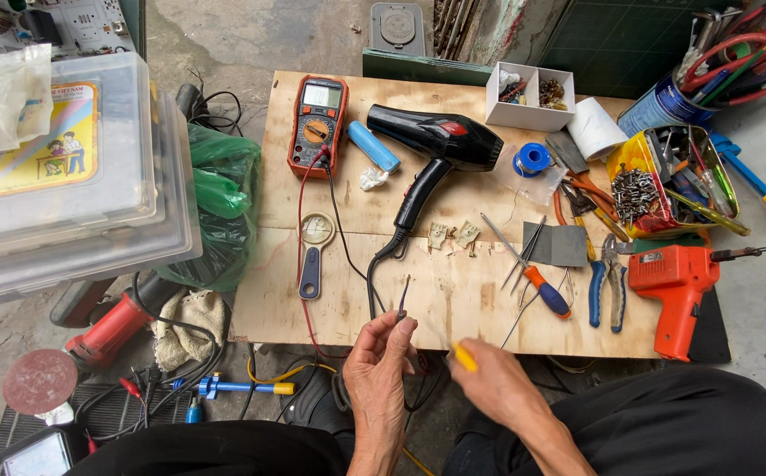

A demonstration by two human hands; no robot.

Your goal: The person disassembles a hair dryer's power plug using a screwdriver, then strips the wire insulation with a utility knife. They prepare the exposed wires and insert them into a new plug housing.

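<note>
- Two hands over the near edge of the plywood board (453,308), held apart.
- Left hand (381,370): pinched on a thin wire (404,295); likely light, limp, best gripped near its end.
- Right hand (496,381): closed round a yellow-handled tool (464,357); probably rigid, light.
- Tool tip blurred; wire's lower end hidden behind fingers.
</note>
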